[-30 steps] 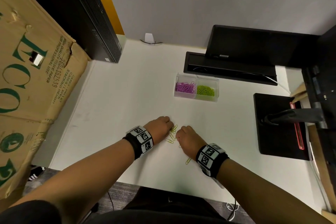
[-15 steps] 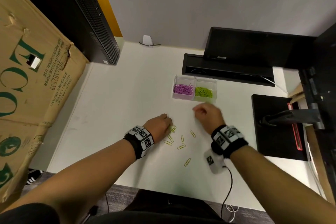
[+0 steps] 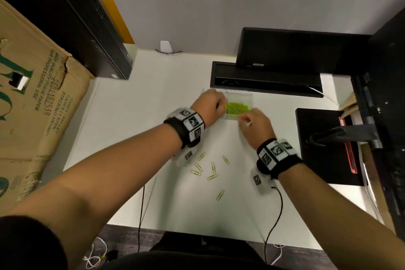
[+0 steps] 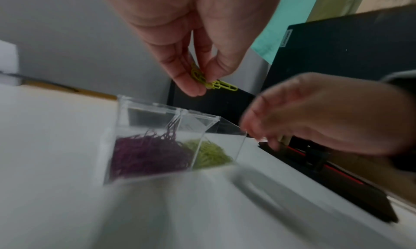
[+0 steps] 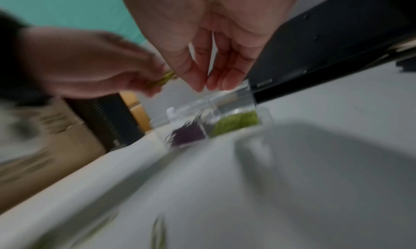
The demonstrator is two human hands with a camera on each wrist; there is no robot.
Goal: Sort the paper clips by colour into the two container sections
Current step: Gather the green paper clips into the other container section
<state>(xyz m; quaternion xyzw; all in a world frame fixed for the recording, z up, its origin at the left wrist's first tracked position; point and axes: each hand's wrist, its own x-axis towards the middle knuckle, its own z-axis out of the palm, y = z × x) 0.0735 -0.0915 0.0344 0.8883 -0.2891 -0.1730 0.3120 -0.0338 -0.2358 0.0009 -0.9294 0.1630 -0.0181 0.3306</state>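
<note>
A clear two-section container [image 3: 240,94] stands mid-table, with purple clips [image 4: 146,153] in its left section and yellow-green clips [image 3: 237,108] in its right. My left hand [image 3: 210,105] hovers above the container; its thumb and fingers [image 4: 189,82] pinch a few yellow-green clips [image 4: 223,86]. The purple section is hidden under that hand in the head view. My right hand [image 3: 255,123] hangs just in front of the green section, fingers [image 5: 227,80] pointing down and nothing seen in them. Several loose yellow-green clips [image 3: 212,167] lie on the table nearer to me.
A black computer tower [image 3: 87,17] and a big cardboard box [image 3: 32,94] fill the left side. A black cable tray [image 3: 263,79] lies right behind the container. At the right, a monitor base [image 3: 324,144] sits on the desk. Wrist-camera cables [image 3: 278,215] hang over the near edge.
Both hands left the loose clips near me and moved to the container. The right hand went first; the left hand followed, carrying yellow-green clips.
</note>
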